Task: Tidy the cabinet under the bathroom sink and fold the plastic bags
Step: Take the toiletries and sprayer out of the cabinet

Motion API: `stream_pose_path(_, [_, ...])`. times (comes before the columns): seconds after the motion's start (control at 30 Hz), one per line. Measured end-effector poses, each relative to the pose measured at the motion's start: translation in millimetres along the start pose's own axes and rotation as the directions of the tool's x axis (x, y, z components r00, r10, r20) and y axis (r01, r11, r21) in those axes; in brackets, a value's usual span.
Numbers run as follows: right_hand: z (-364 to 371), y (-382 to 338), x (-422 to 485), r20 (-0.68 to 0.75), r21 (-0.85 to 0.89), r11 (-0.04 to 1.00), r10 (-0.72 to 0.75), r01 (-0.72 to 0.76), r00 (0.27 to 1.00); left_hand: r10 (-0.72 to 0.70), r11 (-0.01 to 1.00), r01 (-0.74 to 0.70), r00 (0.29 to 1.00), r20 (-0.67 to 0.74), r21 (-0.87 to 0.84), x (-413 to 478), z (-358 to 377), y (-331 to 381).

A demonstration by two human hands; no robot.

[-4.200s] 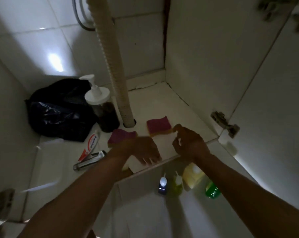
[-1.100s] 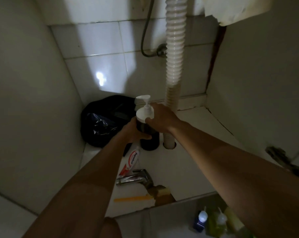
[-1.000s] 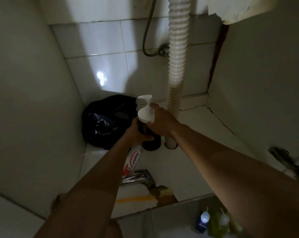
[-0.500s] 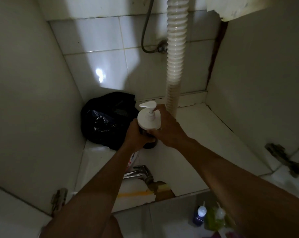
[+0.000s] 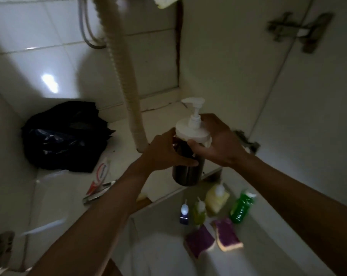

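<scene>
The right half of the cabinet floor [image 5: 164, 116], from the drain hose [image 5: 128, 92] across to the side wall, lies bare and open to a reaching hand. The hose rises through the middle, with a thin pipe [image 5: 89, 32] looping just behind it. The left rear corner is filled by a black plastic bag [image 5: 65, 136]. A toothpaste tube [image 5: 99, 176] and a metal tool [image 5: 98, 193] clutter the front left floor. Below the front edge, bottles [image 5: 216, 198] and two sponges [image 5: 227, 235] crowd the floor.

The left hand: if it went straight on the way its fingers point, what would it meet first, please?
The left hand already presses the dark pump bottle; beyond that, probably the right hand, gripping the other side.
</scene>
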State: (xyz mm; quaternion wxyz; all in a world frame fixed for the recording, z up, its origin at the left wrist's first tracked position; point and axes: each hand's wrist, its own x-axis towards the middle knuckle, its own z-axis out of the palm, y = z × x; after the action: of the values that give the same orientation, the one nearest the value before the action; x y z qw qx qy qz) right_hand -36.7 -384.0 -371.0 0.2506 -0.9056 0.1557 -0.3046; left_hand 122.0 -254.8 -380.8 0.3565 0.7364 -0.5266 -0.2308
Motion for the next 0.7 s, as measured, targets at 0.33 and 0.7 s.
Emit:
stream_pose_path(0.33, [-73.7,76.8,-183.1,0.015,-0.115,0.949,0.296,-0.292,0.955,0.073,0.997,-0.057,0.873,0.482,-0.047,4.3,172.6,55.2])
stream_pose_path(0.7, [-55.5,117.3,-291.0,0.117,-0.163,0.843,0.533,-0.513,0.838,-0.011,0.999,-0.018,0.803,0.596,0.043,-16.4,307.9,18.4])
